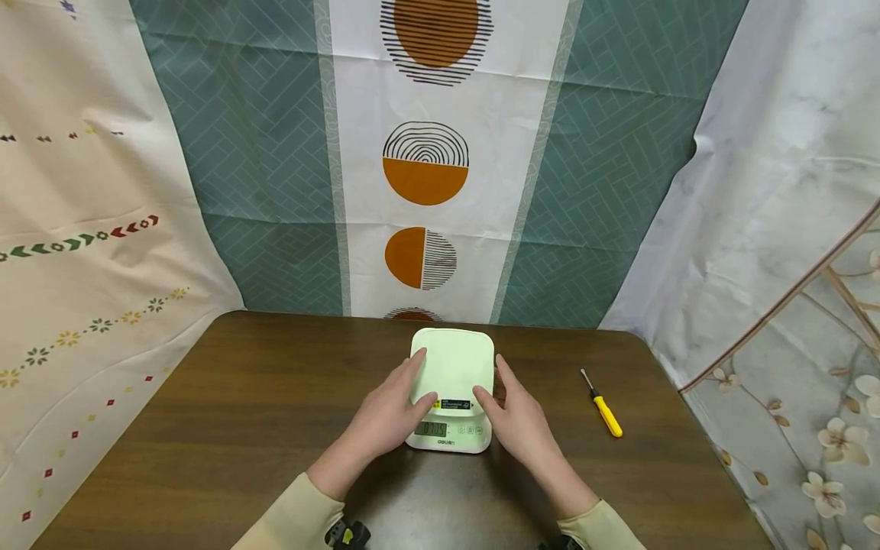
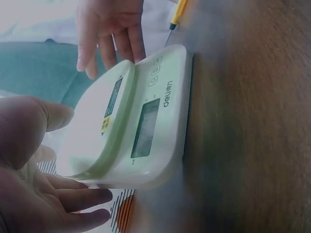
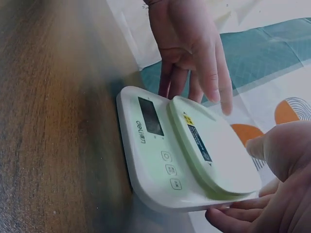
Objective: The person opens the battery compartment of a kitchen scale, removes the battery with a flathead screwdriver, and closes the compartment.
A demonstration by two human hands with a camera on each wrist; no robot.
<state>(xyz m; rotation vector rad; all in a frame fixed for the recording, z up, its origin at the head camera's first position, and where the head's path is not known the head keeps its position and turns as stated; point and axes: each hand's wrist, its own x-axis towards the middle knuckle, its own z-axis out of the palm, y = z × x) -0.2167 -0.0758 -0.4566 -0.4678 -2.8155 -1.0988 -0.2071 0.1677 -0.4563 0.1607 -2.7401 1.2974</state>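
Note:
A pale green and white kitchen scale (image 1: 451, 374) lies on the brown table, its display and buttons on the side nearer the person. At its left edge is my left hand (image 1: 388, 409), fingers extended along the side and thumb over the platform's corner. My right hand (image 1: 519, 416) flanks the opposite edge in the same way, thumb over the platform. In the left wrist view the thumb of the left hand (image 2: 29, 126) is held apart from the scale (image 2: 141, 121). Lower fingers of the right hand (image 3: 282, 179) come close to the scale's rim in the right wrist view.
A screwdriver (image 1: 603, 409) with a yellow handle lies on the table (image 1: 275, 412) to the right of the scale. Patterned cloth (image 1: 275, 153) hangs behind the table's far edge, and more cloth hangs along both sides.

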